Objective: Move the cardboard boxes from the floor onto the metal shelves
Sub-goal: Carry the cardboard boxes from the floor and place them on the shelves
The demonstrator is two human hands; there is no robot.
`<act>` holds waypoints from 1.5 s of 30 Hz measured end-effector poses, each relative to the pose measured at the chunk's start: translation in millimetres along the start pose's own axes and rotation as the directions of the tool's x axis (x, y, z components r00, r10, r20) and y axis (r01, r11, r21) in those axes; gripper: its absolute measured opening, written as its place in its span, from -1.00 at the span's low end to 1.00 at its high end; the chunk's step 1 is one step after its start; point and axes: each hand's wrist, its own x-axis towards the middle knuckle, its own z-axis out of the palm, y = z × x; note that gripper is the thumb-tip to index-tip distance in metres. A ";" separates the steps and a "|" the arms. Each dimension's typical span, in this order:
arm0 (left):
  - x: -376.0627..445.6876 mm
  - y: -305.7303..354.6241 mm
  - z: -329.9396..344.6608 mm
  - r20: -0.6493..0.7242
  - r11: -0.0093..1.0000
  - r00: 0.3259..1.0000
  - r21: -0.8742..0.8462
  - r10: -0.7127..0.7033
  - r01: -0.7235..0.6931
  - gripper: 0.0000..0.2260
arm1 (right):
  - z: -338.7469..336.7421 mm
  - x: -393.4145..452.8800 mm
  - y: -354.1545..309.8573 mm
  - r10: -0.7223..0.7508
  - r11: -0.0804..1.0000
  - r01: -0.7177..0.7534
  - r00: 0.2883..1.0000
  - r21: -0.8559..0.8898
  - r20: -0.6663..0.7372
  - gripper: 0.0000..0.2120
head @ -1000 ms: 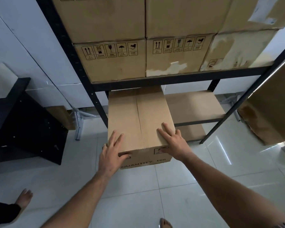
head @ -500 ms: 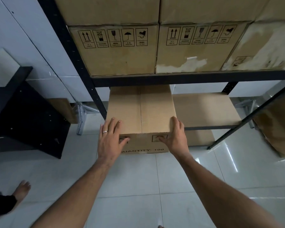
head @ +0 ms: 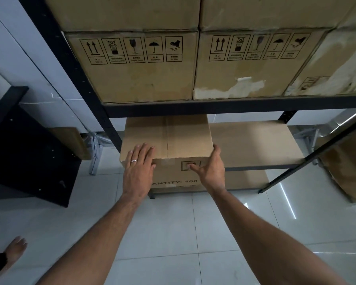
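Note:
A plain cardboard box (head: 173, 136) printed "QUANTITY: 100" sits on the left end of the lower board (head: 255, 142) of the black metal shelves (head: 214, 106), its back part under the beam above. My left hand (head: 139, 169), wearing a ring, lies flat on the box's top front-left corner with straight fingers. My right hand (head: 212, 169) is at the front-right corner, thumb on the front face and fingers along the right side.
The shelf above holds stacked cardboard boxes (head: 140, 79) (head: 245, 79) (head: 337, 64) with handling symbols. Black furniture (head: 29, 157) stands at the left. Another cardboard box (head: 349, 167) stands on the tiled floor at the right. Another person's bare foot (head: 15, 249) shows at lower left.
The box has slid further back onto the lower shelf, both hands following it forward. My right hand moved from the box's top to its front-right corner.

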 end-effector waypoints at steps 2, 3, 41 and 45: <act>6.9 -1.0 1.6 -0.008 1.000 1.000 0.004 -0.004 0.004 -0.42 | 1.4 7.0 -1.5 0.011 1.000 -0.011 1.000 0.017 -0.003 0.00; 10.4 -1.1 2.3 -0.012 1.000 1.000 0.003 -0.004 0.004 -0.42 | 2.0 10.3 -2.4 0.015 1.000 -0.015 1.000 0.026 -0.001 -0.03; 73.9 -2.7 10.8 -0.016 0.998 0.999 0.049 -0.045 0.045 -0.39 | 13.7 72.6 -25.3 -0.020 0.995 0.012 0.997 0.100 0.080 -0.16; 63.3 5.8 7.6 -0.028 0.999 0.999 0.033 -0.023 0.023 -0.33 | 5.0 60.6 -26.7 0.000 0.996 -0.006 0.998 0.094 0.061 -0.14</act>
